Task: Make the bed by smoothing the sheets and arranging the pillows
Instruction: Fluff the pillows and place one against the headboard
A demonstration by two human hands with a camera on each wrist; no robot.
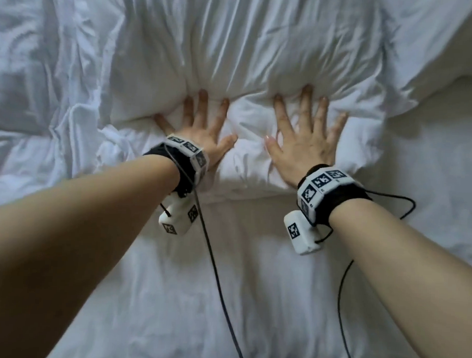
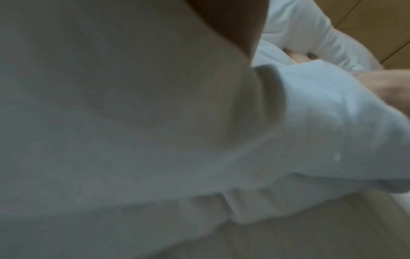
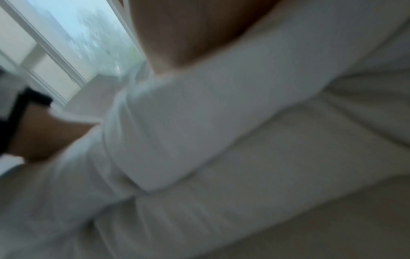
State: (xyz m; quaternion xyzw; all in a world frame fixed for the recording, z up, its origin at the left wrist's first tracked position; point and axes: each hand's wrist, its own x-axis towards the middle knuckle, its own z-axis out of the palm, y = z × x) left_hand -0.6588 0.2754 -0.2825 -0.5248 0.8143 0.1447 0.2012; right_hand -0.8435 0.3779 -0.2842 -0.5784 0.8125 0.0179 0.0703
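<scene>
A plump white pillow lies across the bed in the head view. Both hands press flat on its near edge with fingers spread. My left hand sinks into the pillow left of centre; my right hand presses beside it, right of centre. The fingertips dent the fabric into deep folds. A white sheet covers the mattress below my forearms. In the left wrist view the pillow's hem fills the frame, blurred. The right wrist view shows the pillow's edge under my palm.
A crumpled white duvet is bunched at the left. Another white pillow lies at the upper right. Black cables trail from both wrist units over the sheet. A window stands beyond the bed and a tan headboard behind the pillows.
</scene>
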